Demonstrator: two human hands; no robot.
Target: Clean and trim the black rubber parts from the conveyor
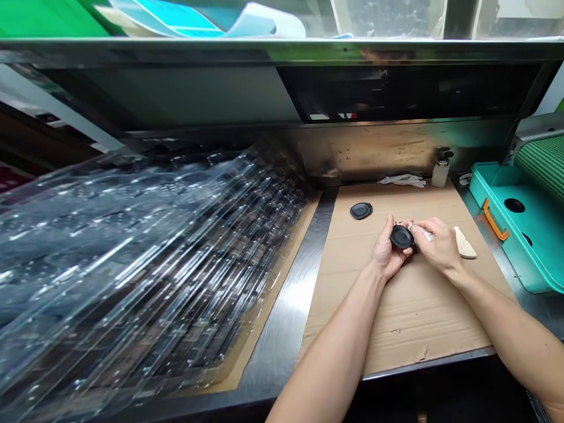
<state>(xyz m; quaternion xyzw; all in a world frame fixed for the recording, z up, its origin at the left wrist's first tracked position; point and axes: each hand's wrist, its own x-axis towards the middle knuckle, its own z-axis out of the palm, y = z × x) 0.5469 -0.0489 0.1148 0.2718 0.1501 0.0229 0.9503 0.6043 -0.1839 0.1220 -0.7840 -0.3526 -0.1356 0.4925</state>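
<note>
L hand half-curled round flat blk rounded plastic-looking pc, R hand pinching sm. white soft-looking bit by its rim, over brown cardboard sheet on metal desk.

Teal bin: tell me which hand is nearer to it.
Right. The right hand is left of the teal bin, apart from it, over the cardboard; the left hand, holding a black disc, is farther left.

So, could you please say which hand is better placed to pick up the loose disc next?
Probably the left hand: it's nearer the loose disc, though it holds another disc. The right hand is farther, pinching a white item.
</note>
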